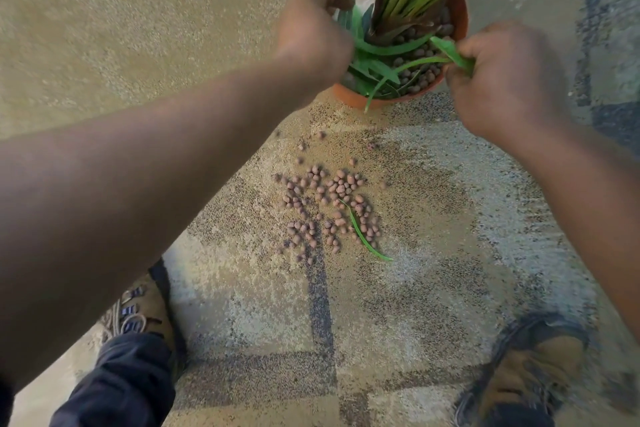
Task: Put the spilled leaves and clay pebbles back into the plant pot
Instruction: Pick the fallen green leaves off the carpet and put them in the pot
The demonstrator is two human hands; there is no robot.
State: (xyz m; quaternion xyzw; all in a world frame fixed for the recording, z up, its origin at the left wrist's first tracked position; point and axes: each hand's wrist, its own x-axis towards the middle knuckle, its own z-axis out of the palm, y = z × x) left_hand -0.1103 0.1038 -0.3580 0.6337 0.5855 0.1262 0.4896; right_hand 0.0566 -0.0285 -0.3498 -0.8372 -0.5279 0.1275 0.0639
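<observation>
A terracotta plant pot (460,7) stands on the carpet at the top, holding tall green stems, clay pebbles and several loose green leaves (388,48). My left hand (311,31) is closed over leaves at the pot's left rim. At the right rim, my right hand (502,80) pinches a green leaf (453,52). A patch of spilled clay pebbles (329,208) lies on the carpet below the pot. One thin green leaf (363,236) rests among those pebbles.
The floor is a patterned beige and grey carpet (433,288). My two brown shoes (530,371) sit at the bottom, one on each side of the spill. A few stray pebbles (322,135) lie closer to the pot.
</observation>
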